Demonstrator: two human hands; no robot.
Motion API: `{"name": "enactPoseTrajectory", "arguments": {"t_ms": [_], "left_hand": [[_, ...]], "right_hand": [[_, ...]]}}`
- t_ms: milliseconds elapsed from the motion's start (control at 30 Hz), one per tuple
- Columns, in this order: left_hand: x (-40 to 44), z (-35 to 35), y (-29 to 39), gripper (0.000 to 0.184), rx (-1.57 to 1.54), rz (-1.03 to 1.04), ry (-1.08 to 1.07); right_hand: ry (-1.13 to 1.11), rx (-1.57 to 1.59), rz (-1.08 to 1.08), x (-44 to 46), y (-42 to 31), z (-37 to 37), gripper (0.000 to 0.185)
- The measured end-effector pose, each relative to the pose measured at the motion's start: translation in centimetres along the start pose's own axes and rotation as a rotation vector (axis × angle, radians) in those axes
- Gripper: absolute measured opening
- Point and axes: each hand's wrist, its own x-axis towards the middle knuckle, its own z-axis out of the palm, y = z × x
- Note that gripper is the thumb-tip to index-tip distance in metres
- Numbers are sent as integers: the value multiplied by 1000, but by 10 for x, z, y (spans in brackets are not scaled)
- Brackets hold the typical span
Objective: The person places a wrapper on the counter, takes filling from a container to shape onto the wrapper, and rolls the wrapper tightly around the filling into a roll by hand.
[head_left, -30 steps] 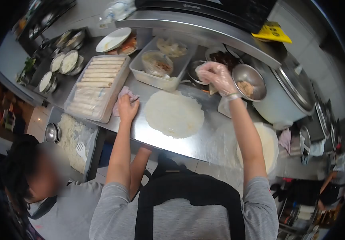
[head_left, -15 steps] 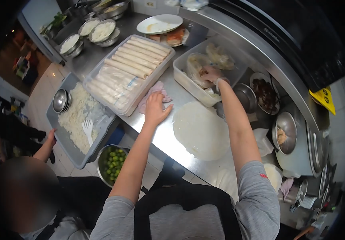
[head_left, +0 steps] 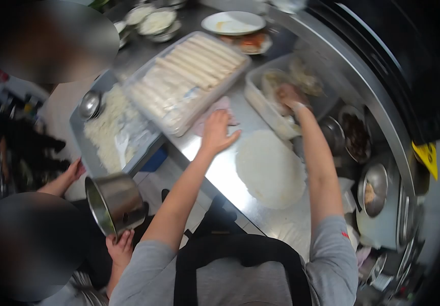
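One pale sheet (head_left: 271, 171) lies near the left grip (head_left: 217, 134), spread loosely on one cloth (head_left: 224, 104) beside one roll box (head_left: 210, 102); blurred right grip (head_left: 288, 97), inside one tub (head_left: 267, 117), I can't judge.

A grey short-sleeved shirt (head_left: 248, 285), a small red marking (head_left: 344, 234) on its right sleeve (head_left: 327, 250), pairs with a broad-strapped black apron (head_left: 220, 250); a translucent glove (head_left: 298, 106), blurred, covers the right hand (head_left: 289, 97).

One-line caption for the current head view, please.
Left hand on a pink cloth, right hand inside a plastic tub, pale round sheet on the steel counter.
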Motion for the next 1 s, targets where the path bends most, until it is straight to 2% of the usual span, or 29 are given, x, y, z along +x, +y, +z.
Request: {"name": "enactPoseTrajectory", "arguments": {"t_ms": [33,67,100,133,167,200,233,267,333,433,500,533,733,867,1000], "left_hand": [[-3,2,0,51,-33,-4,22],[-4,3,-1,52,-53,-19,54],[-1,-6,0,53,-128,-27,-29],[-3,3,-6,53,-130,36,57],[-4,7,-11,55,-194,37,37],[-4,13,-13,55,-157,33,84],[-4,13,-16,55,-124,41,126],[-7,4,-15,55,-89,24,114],[-6,-4,-14,56,-46,-20,134],[-11,-3,-7,57,-56,-57,93],[-13,-1,-7,59,-57,-51,56],[-14,-2,-6,59,-53,-59,61],[-13,-1,-5,58,-42,-43,51],[-13,-2,-5,60,-47,-43,48],[-12,-5,-3,60,-32,-52,33]], "right_hand": [[2,178,-37,-1,3,5,24],[-27,112,-36,5,6,7,26],[-31,202,-11,15,21,20,26],[36,211,-108,24,38,34,21],[-12,195,-23,24,35,27,27],[-25,144,-78,32,49,31,29],[-41,202,-25,41,56,37,30],[23,190,-148,55,78,51,29],[-4,35,-28,47,37,31,29],[45,95,-124,36,50,34,30],[180,99,-245,37,56,38,26],[116,5,-155,28,40,25,23],[172,-117,-45,32,39,24,23],[153,-218,-34,24,28,16,28],[267,-251,-49,18,21,16,36]]}}
